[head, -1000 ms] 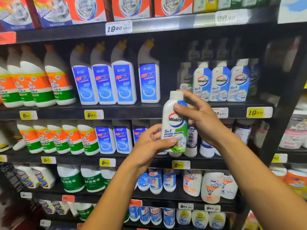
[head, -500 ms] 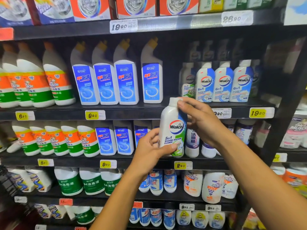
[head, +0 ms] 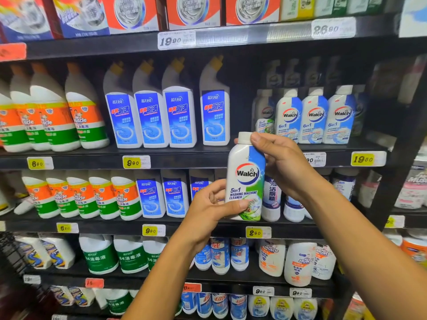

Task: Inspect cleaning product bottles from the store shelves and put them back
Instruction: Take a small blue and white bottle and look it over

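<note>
Walch bottle (head: 246, 179) upright between left hand (head: 211, 211) (low) and right hand (head: 280, 162).

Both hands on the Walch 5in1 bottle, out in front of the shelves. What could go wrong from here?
1. The Walch 5in1 bottle is held only by fingertips: right hand near the cap, left hand low on the body. Releasing either hand might let it slip.
2. The spot beside the shelved 5in1 bottle is tight; returning it could topple the 6in1 bottles.
3. Similar labels invite putting it among the wrong bottles.
</note>
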### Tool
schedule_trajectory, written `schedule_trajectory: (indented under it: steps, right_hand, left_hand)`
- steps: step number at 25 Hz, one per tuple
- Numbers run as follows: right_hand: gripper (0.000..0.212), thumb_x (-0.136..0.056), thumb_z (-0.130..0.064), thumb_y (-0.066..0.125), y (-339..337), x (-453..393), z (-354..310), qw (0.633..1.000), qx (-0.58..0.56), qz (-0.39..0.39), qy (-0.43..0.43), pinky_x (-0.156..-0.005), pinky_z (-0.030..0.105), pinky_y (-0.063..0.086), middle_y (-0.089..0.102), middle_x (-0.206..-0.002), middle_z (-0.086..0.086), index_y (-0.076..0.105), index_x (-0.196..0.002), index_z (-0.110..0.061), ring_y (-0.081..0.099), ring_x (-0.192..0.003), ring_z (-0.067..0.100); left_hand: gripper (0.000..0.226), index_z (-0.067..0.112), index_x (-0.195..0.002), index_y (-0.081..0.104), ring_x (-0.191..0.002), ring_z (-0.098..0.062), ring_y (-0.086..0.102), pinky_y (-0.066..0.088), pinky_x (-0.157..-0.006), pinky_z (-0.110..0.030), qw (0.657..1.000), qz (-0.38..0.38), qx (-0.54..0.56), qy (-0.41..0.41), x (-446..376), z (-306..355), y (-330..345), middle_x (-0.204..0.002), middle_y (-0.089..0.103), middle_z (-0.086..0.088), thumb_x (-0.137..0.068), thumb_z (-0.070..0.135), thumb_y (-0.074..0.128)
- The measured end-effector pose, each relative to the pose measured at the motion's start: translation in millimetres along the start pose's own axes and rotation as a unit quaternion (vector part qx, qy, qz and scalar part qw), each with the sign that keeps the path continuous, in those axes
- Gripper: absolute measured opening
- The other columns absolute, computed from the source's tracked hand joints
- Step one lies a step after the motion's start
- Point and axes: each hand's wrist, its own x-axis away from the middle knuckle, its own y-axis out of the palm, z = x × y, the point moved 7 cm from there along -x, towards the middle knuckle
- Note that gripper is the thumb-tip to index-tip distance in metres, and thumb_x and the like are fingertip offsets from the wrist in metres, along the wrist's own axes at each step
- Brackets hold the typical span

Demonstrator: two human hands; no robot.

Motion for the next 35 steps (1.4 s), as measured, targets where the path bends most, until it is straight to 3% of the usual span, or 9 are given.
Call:
schedule_trajectory:
  steps: [3, 8, 12, 16, 21, 25, 27, 30, 35]
  right_hand:
    - [0.039, -0.090, -0.029, 0.062, -2.8, -2.2, -1.0, 1.000, 0.005, 0.014, -0.005, -0.074, 0.033, 0.056, 0.074, -0.097, 0.014, 0.067, -0.113, 0.002, 0.070, -0.085, 0.019]
    - [0.045, -0.084, -0.039, 0.060, -0.7, -3.4, -0.2, 1.000, -0.016, 0.000, 0.026, -0.090, 0.047, 0.045, 0.070, -0.110, 0.020, 0.071, -0.111, -0.006, 0.062, -0.100, 0.031]
    - [0.042, -0.082, -0.040, 0.063, 1.6, -5.1, -1.7, 0.999, -0.041, 0.000, 0.029, -0.094, 0.051, 0.045, 0.071, -0.105, 0.018, 0.074, -0.106, -0.008, 0.061, -0.099, 0.032]
    - [0.032, -0.088, -0.035, 0.064, 1.6, -5.9, -4.6, 1.000, -0.008, 0.013, 0.011, -0.082, 0.039, 0.050, 0.074, -0.094, 0.008, 0.074, -0.105, -0.009, 0.067, -0.086, 0.021]
    - [0.047, -0.079, -0.043, 0.065, 4.4, -4.5, -7.2, 1.000, -0.014, 0.003, 0.010, -0.087, 0.042, 0.045, 0.070, -0.105, 0.017, 0.072, -0.109, -0.007, 0.060, -0.094, 0.027]
    - [0.033, -0.082, -0.035, 0.064, 4.1, -3.3, -16.1, 0.999, -0.013, 0.006, -0.046, -0.062, 0.023, 0.053, 0.075, -0.086, -0.001, 0.072, -0.103, -0.011, 0.068, -0.076, 0.011]
    - [0.026, -0.086, -0.031, 0.062, 4.4, -1.6, -20.5, 0.999, -0.011, -0.012, -0.051, -0.061, 0.023, 0.053, 0.074, -0.084, -0.002, 0.071, -0.101, -0.012, 0.067, -0.073, 0.011]
    - [0.015, -0.095, -0.023, 0.058, 2.9, 1.5, -25.8, 0.999, 0.000, -0.013, -0.051, -0.055, 0.020, 0.053, 0.074, -0.081, -0.002, 0.070, -0.097, -0.013, 0.069, -0.069, 0.009]
    - [0.014, -0.097, -0.016, 0.058, 1.9, 3.8, -30.5, 0.995, 0.018, 0.026, -0.091, -0.058, 0.024, 0.056, 0.075, -0.079, -0.005, 0.072, -0.096, -0.012, 0.070, -0.072, 0.008]
  left_hand:
    - [0.047, 0.014, -0.114, 0.067, -0.101, -0.026, 0.072, 0.059, -0.079, -0.029, 0.999, 0.025, -0.029, 0.017, -0.8, 5.7, -1.4, -0.109, 0.075, -0.009, -0.070, 0.011, 0.083]
    - [0.047, 0.013, -0.117, 0.066, -0.102, -0.025, 0.072, 0.058, -0.078, -0.027, 0.999, 0.018, -0.042, 0.011, 0.0, 10.6, -1.4, -0.110, 0.075, -0.009, -0.072, 0.011, 0.080]
    - [0.045, 0.012, -0.115, 0.067, -0.099, -0.024, 0.072, 0.057, -0.076, -0.025, 0.998, 0.026, -0.050, 0.020, -0.3, 16.7, -2.4, -0.108, 0.075, -0.009, -0.071, 0.011, 0.080]
    - [0.049, 0.014, -0.113, 0.067, -0.098, -0.024, 0.073, 0.059, -0.076, -0.029, 0.995, 0.043, -0.081, 0.032, 1.3, 23.8, -5.1, -0.106, 0.076, -0.006, -0.068, 0.011, 0.086]
    - [0.044, 0.019, -0.110, 0.067, -0.093, -0.019, 0.074, 0.059, -0.072, -0.027, 0.989, 0.073, -0.117, 0.055, 4.5, 32.0, -6.9, -0.102, 0.077, -0.002, -0.072, 0.005, 0.084]
    - [0.044, 0.033, -0.109, 0.066, -0.089, -0.015, 0.072, 0.061, -0.076, -0.043, 0.952, 0.161, -0.235, 0.109, 12.1, 42.8, -4.5, -0.097, 0.076, 0.008, -0.069, 0.026, 0.084]
    - [0.044, 0.036, -0.109, 0.066, -0.088, -0.016, 0.072, 0.061, -0.076, -0.047, 0.947, 0.167, -0.252, 0.112, 14.7, 45.8, -4.2, -0.097, 0.075, 0.009, -0.068, 0.031, 0.082]
    - [0.045, 0.030, -0.108, 0.068, -0.090, -0.017, 0.073, 0.061, -0.079, -0.047, 0.967, 0.128, -0.200, 0.093, 12.6, 44.5, -2.6, -0.098, 0.076, 0.005, -0.067, 0.024, 0.086]
    - [0.048, 0.038, -0.111, 0.065, -0.091, -0.022, 0.072, 0.060, -0.076, -0.049, 0.946, 0.177, -0.248, 0.112, 15.7, 45.8, 0.6, -0.099, 0.075, 0.006, -0.066, 0.037, 0.082]
